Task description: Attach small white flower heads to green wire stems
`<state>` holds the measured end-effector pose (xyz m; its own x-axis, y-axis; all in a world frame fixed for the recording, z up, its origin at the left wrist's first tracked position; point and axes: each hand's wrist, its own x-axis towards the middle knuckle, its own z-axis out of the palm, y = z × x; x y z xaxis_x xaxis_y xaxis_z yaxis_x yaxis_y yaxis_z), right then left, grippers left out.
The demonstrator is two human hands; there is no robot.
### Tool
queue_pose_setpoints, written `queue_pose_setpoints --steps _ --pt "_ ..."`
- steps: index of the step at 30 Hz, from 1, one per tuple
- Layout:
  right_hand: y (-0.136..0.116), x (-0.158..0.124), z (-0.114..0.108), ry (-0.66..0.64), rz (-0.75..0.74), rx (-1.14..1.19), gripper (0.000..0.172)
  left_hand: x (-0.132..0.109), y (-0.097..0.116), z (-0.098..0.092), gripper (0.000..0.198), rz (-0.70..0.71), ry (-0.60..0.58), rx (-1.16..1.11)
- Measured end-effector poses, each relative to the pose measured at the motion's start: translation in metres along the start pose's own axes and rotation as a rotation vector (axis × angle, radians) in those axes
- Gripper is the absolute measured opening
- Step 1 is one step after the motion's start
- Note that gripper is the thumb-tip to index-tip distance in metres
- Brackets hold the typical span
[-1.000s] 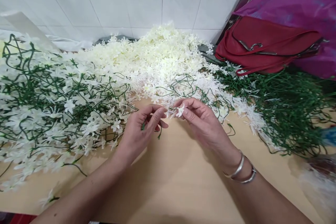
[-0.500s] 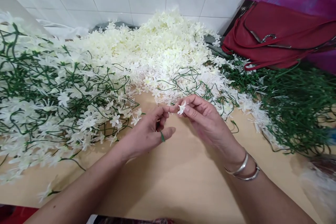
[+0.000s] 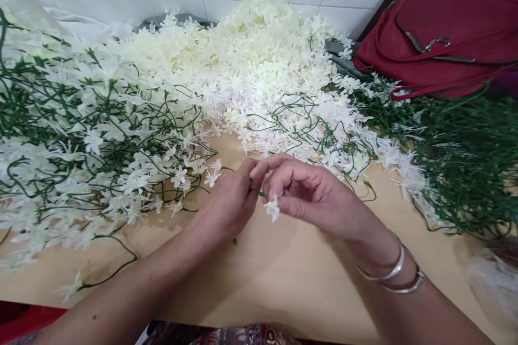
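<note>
The grip of the right hand (image 3: 319, 194) is pinched nearly closed, thumb against fingers, on a single white flower (image 3: 272, 208) at its tips. The grip of the left hand (image 3: 230, 199) looks curled round a green stem (image 3: 258, 192) — its fingertips are hidden. The stem's visible end points rightward, roughly along the near edge of the surface (image 3: 283, 285); the flower sits just right of that end and slightly closer to the near edge, petals tipped toward it — whether they touch, I cannot tell. The right hand is nearer the flower.
</note>
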<state>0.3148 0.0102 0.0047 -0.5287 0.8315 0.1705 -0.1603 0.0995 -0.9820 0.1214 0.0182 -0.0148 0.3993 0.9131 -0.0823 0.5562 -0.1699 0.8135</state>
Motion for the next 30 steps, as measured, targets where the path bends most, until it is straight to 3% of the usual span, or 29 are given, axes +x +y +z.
queue_pose_setpoints --steps 4,13,17,22,30 --pt "0.002 0.0 0.008 0.024 0.032 -0.019 0.007 -0.001 0.001 0.0 0.014 0.034 -0.028 -0.056" --pt "0.02 0.002 -0.016 0.289 0.109 0.149 0.02 0.003 0.001 -0.009 0.014 0.124 0.035 -0.178" --pt "0.018 0.002 -0.017 0.29 0.115 0.195 0.02 0.004 -0.004 -0.01 0.02 0.102 0.058 -0.321" --pt "0.019 0.003 -0.02 0.325 0.096 0.197 0.015 0.005 0.0 -0.012 0.023 -0.021 0.112 -0.549" --pt "0.02 0.003 -0.017 0.291 0.154 0.08 0.024 0.004 0.008 -0.013 0.027 -0.011 0.098 -0.576"
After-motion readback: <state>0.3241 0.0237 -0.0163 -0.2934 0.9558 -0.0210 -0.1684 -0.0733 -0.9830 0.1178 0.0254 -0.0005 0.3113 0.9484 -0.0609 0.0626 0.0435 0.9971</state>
